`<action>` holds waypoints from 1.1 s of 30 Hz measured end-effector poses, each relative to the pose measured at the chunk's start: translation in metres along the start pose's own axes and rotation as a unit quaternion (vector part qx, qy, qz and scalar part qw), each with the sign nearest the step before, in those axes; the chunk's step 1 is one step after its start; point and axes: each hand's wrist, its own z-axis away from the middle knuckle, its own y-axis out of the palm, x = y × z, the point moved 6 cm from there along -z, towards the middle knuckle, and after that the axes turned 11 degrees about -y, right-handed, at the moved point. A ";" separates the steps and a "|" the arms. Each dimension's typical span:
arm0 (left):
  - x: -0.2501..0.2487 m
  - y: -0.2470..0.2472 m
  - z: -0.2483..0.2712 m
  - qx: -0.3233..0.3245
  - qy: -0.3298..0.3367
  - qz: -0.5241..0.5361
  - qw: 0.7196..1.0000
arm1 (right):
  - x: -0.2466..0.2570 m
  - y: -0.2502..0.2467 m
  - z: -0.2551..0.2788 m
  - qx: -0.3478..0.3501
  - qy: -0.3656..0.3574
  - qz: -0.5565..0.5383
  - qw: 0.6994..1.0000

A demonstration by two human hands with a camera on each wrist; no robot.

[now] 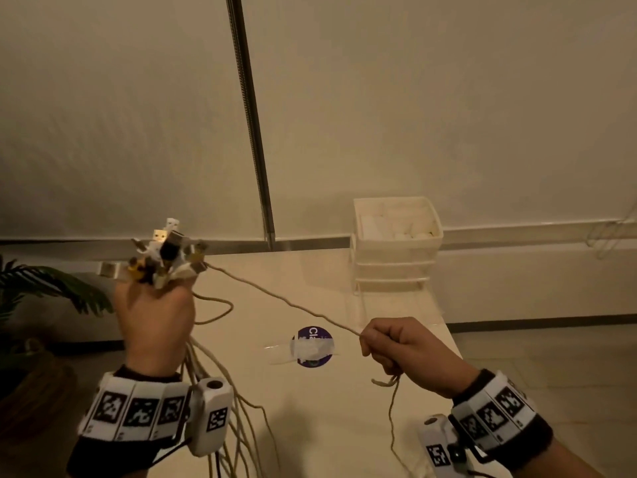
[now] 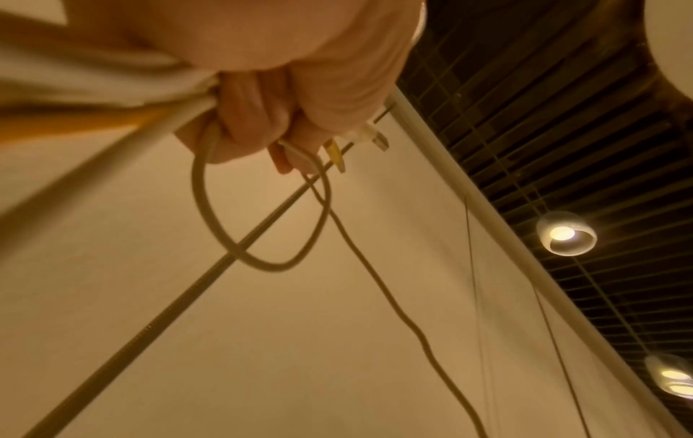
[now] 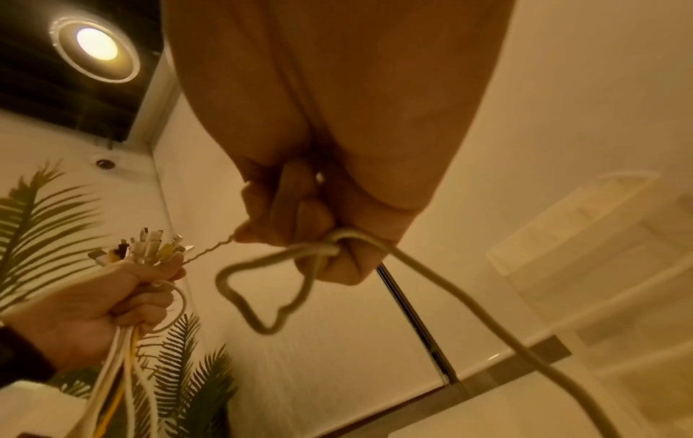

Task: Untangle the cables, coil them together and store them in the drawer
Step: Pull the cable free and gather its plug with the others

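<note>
Fingers (image 3: 150,299) of the left hand (image 1: 155,319) are curled tightly round a bundle of pale white and yellow cables (image 1: 220,401), plugs (image 1: 165,250) gathered upward so the ends are kept aligned. One thin beige braided cable (image 1: 282,301) is drawn taut to the right hand (image 1: 403,346), whose fingers are closed on it, apparently so it can be pulled free. Loose lengths are left hanging over the cream desk (image 1: 344,426). Well beyond stands the white plastic drawer unit (image 1: 396,267).

You are handling smooth plastic-sheathed cables (image 1: 220,381) and one braided cord (image 1: 286,301), above a glossy table (image 1: 344,408) with matt white plastic drawers (image 1: 396,243).
</note>
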 end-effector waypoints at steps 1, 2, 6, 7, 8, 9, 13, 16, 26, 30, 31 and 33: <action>0.007 -0.002 -0.003 -0.008 -0.011 -0.011 1.000 | -0.001 0.000 0.001 0.005 0.005 0.004 1.000; 0.011 -0.001 -0.003 -0.005 -0.017 -0.036 0.999 | -0.002 0.000 0.001 0.005 0.010 0.004 1.000; -0.001 0.018 0.021 0.071 0.070 -0.176 0.979 | -0.005 0.003 0.001 -0.015 0.024 -0.028 0.999; -0.008 0.027 0.033 0.108 0.111 -0.190 0.970 | -0.004 0.004 0.000 -0.017 0.024 -0.041 0.999; -0.018 0.038 0.048 0.165 0.144 -0.183 0.958 | -0.002 0.006 0.000 -0.018 0.026 -0.059 0.998; -0.022 0.051 0.063 0.237 0.165 -0.168 0.943 | -0.001 0.009 -0.002 -0.018 0.027 -0.079 0.996; -0.017 0.097 0.113 0.422 0.192 -0.154 0.873 | 0.010 0.024 -0.011 0.002 0.008 -0.121 0.993; -0.007 0.101 0.110 0.384 0.165 -0.161 0.894 | 0.014 0.023 -0.010 -0.017 0.011 -0.139 0.990; -0.018 0.061 0.074 0.179 0.175 -0.165 0.954 | 0.019 0.041 0.011 0.017 -0.019 -0.026 0.999; -0.014 0.050 0.070 0.133 0.139 -0.142 0.971 | 0.017 0.041 0.012 0.034 -0.020 0.030 0.999; -0.013 0.045 0.068 0.120 0.130 -0.130 0.976 | 0.017 0.042 0.012 0.038 -0.020 0.032 0.999; -0.013 0.038 0.061 0.101 0.107 -0.110 0.983 | 0.017 0.042 0.013 0.035 -0.015 0.009 0.999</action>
